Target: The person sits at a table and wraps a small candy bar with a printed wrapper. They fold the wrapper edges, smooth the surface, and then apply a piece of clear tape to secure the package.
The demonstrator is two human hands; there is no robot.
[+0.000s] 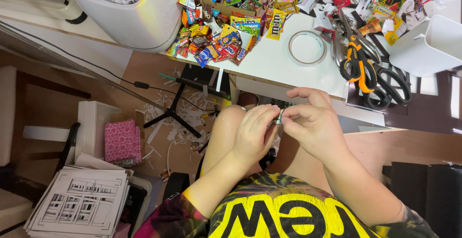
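My left hand (254,133) and my right hand (313,122) meet in front of my chest, above my knees. Together they pinch a small folded wrapper piece (278,118) between thumbs and fingertips; most of it is hidden by the fingers. On the white table (269,60) beyond the hands lies a heap of colourful candy wrappers (221,31) and a roll of clear tape (307,48).
Orange-handled scissors (358,67) and black-handled scissors (391,85) lie right of the tape. A white bin (139,12) stands at the table's left, a white box (428,45) at the right. On the floor lie a paper stack (82,202), a pink box (122,139), paper scraps and a tripod base (175,115).
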